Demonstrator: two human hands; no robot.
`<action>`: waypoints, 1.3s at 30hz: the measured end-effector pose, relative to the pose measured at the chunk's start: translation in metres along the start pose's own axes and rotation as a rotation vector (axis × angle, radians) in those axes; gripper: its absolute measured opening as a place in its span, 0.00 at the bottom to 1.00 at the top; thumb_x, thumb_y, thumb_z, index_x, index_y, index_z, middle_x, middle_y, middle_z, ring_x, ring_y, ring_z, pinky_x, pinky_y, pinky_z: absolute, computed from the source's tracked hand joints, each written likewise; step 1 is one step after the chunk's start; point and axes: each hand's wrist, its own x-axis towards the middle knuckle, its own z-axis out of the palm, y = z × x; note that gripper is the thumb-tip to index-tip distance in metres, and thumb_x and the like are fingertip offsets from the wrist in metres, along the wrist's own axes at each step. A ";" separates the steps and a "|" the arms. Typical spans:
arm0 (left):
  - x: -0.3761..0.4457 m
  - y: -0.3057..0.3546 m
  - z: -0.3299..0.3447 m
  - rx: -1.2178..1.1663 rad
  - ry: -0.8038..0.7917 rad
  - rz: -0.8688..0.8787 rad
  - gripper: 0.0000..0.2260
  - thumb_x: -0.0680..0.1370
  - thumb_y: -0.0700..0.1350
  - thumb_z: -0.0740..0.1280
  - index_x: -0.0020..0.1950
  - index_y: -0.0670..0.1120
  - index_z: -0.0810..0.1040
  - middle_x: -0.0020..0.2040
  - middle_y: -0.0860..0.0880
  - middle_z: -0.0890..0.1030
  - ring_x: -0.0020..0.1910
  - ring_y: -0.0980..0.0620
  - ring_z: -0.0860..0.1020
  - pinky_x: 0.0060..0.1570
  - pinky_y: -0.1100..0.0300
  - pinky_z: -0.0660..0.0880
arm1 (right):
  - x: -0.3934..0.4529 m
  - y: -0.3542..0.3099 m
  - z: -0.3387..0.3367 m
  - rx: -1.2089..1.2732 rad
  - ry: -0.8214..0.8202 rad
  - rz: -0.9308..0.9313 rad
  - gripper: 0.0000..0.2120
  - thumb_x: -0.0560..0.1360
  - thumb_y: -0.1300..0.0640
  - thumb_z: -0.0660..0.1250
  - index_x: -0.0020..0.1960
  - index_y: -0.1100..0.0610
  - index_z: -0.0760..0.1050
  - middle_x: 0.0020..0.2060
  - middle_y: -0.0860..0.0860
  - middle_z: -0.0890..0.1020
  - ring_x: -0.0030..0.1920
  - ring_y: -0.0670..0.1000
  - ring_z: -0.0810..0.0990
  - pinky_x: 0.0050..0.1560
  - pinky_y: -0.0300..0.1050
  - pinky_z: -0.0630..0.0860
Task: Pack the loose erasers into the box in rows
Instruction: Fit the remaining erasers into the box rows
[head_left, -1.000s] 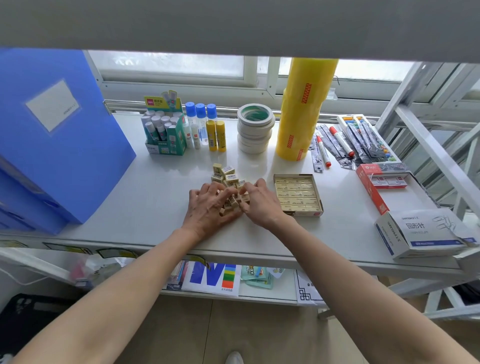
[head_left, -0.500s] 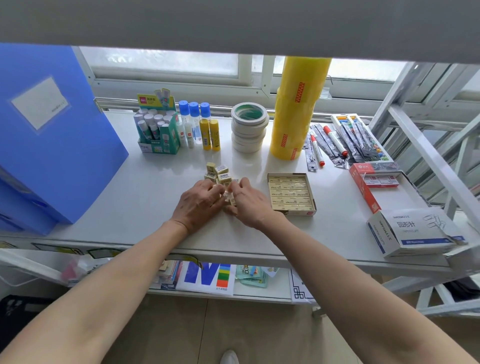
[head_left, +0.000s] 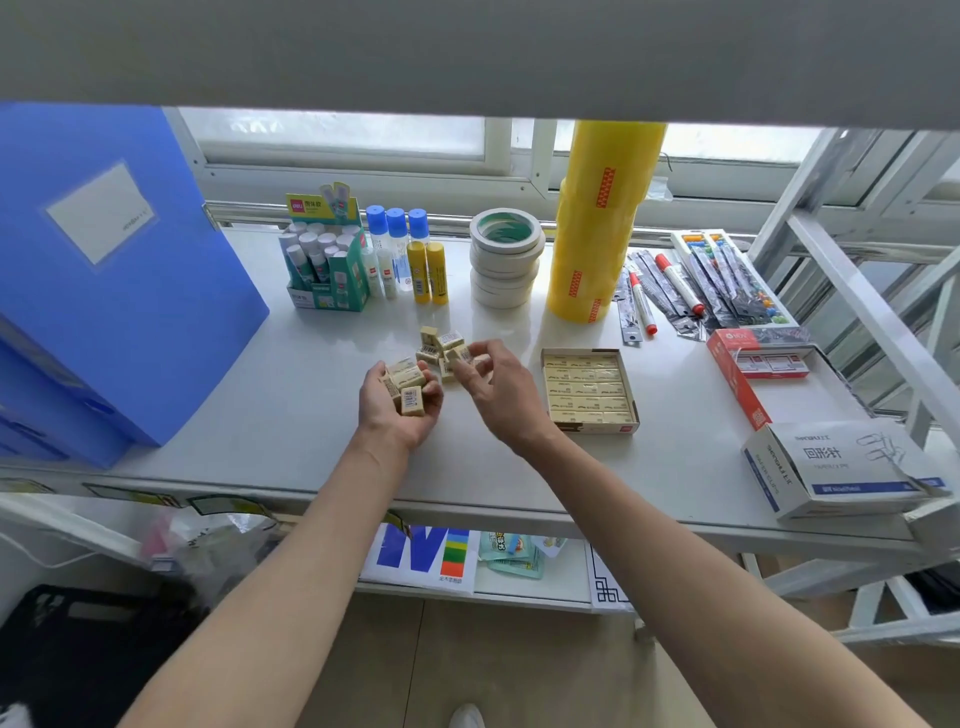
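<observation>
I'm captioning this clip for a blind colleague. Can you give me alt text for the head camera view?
A person's left hand cups several cream erasers while the right hand pinches one from a loose pile on a white table. To the right sits an open box of erasers in rows.

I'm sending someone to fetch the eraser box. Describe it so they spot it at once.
Start at the tall yellow tape stack by the window. In front of it on the white table lies the eraser box, open, shallow, with cream erasers packed in rows, unlike the red-and-white boxes beside it.
</observation>
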 end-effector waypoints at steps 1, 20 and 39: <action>-0.003 -0.003 0.003 -0.046 -0.035 -0.037 0.20 0.82 0.52 0.55 0.53 0.35 0.74 0.40 0.41 0.77 0.35 0.49 0.76 0.26 0.63 0.74 | -0.002 -0.005 -0.001 0.019 0.010 -0.035 0.17 0.77 0.46 0.65 0.60 0.56 0.73 0.47 0.52 0.79 0.44 0.48 0.77 0.48 0.47 0.76; -0.012 -0.050 0.021 0.136 -0.175 -0.138 0.09 0.76 0.46 0.70 0.49 0.41 0.76 0.48 0.40 0.79 0.46 0.44 0.80 0.50 0.52 0.81 | -0.012 0.007 -0.053 0.598 0.022 0.188 0.14 0.80 0.52 0.62 0.52 0.63 0.78 0.35 0.54 0.81 0.28 0.46 0.76 0.31 0.41 0.74; -0.026 -0.072 0.040 1.038 -0.135 -0.015 0.12 0.77 0.48 0.71 0.53 0.40 0.77 0.42 0.41 0.79 0.29 0.52 0.73 0.21 0.66 0.67 | -0.024 0.048 -0.091 0.108 0.134 -0.109 0.15 0.73 0.55 0.73 0.59 0.52 0.78 0.48 0.47 0.82 0.45 0.46 0.80 0.49 0.44 0.80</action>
